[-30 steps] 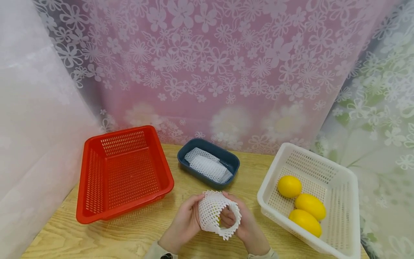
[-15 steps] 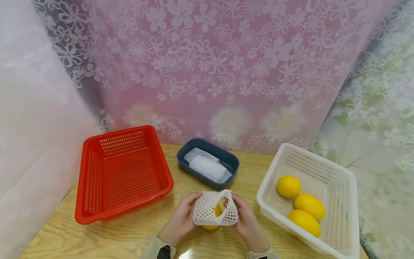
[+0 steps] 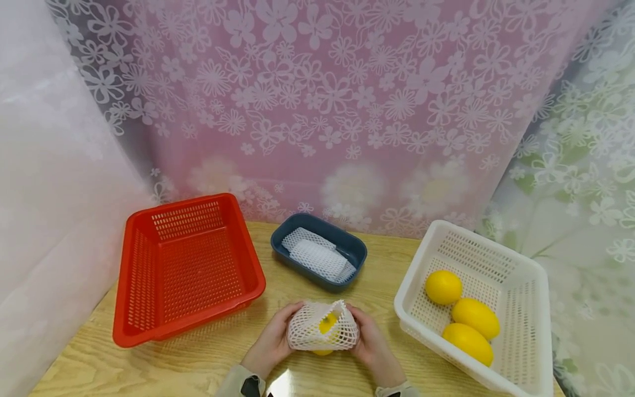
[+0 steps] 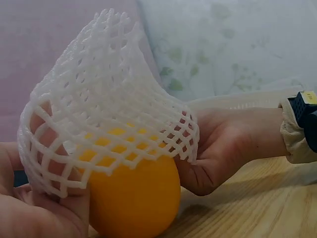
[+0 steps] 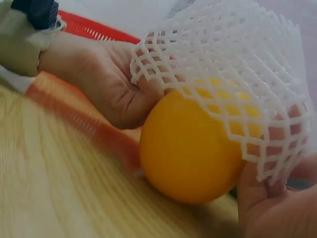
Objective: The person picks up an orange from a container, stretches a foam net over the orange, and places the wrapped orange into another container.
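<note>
Foam net (image 4: pixel 106 94) partly covers yellow fruit (image 5: pixel 185 148); both hands (image 3: pixel 273 337) (image 3: pixel 372 342) pinch the net.

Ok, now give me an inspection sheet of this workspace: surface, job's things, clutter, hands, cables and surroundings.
Surface: wooden table, light grain, a bright glare patch near the front.
Job's things: white foam net over the upper part of a yellow fruit, lower part bare; more nets in a blue tray; three fruits in a white basket; red basket at left.
Clutter: nothing seen.
Hands: left hand and right hand grip opposite sides of the foam net.
Cables: nothing seen.
Surroundings: pink flowered curtain behind, pale sheets at both sides.
</note>
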`<state>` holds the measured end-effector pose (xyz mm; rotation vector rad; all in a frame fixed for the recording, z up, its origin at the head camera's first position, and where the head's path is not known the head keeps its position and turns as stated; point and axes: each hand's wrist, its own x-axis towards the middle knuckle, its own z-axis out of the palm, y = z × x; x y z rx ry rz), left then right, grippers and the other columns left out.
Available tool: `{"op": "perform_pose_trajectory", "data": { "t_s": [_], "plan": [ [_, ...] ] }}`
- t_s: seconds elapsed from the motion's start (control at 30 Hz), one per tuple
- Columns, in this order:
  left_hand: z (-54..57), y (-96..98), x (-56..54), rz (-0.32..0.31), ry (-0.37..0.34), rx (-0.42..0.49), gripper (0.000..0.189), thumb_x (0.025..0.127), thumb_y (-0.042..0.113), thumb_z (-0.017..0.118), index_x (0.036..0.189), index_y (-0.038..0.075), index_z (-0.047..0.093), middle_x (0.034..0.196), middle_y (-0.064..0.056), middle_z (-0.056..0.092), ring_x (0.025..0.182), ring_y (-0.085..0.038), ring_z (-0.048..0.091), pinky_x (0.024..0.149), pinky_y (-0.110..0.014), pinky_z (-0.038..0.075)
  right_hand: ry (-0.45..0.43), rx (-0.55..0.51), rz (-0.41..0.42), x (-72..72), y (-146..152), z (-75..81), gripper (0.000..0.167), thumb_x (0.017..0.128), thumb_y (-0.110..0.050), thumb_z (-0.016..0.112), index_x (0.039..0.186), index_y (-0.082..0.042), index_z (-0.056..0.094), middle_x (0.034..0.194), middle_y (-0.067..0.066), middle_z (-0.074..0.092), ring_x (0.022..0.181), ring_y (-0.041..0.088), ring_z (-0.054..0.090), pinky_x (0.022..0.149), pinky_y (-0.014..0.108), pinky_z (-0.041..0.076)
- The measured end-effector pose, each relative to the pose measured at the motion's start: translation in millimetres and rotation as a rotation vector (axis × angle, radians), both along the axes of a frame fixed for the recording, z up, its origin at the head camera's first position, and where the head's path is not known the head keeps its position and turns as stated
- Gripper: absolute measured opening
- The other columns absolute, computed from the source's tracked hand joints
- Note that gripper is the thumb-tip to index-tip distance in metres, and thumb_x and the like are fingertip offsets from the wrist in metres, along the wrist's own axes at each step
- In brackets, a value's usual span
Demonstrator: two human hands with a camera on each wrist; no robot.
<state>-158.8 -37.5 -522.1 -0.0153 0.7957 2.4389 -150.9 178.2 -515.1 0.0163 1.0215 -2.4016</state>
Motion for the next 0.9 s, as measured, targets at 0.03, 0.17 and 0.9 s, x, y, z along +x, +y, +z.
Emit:
{"op": "perform_pose_trajectory", "data": {
  "t_s": [0.03,0.17,0.9],
  "plan": [
    [-1.8,-0.6,-0.1,0.004,-0.007,-0.006,0.020,0.106,0.018,0.037,0.106,0.008,0.054,0.098,-0.003,0.065,0.089,-0.011,0.067,0.080,-0.024,0.055,-0.008,0.006,-0.006,-0.4,0,-3.4,0.048,0.109,-0.018,0.021,0.099,-0.015,0.067,0.095,-0.003,0.070,0.089,0.009,0.065,0.082,0.025,0.052],
    [-8.5,-2.8,-1.4,-0.001,-0.017,-0.030,0.020,0.106,0.018,0.037,0.107,0.007,0.054,0.101,-0.002,0.065,0.091,-0.010,0.065,0.083,-0.024,0.054,-0.047,0.045,-0.037,-0.5,1,-10.6,0.043,0.109,-0.018,0.023,0.100,-0.016,0.065,0.097,-0.004,0.068,0.091,0.008,0.064,0.085,0.025,0.051],
    [-21.1,9.2,-5.5,0.329,0.378,-0.776,0.016,0.097,0.010,0.059,0.087,-0.003,0.057,0.068,0.003,0.046,0.064,-0.007,0.046,0.060,-0.021,0.039,0.209,0.640,-0.211,3.9,-15,-14.1,0.028,0.106,-0.011,0.040,0.109,0.011,0.058,0.086,0.004,0.065,0.079,0.009,0.061,0.069,0.024,0.052]
  ]
}}
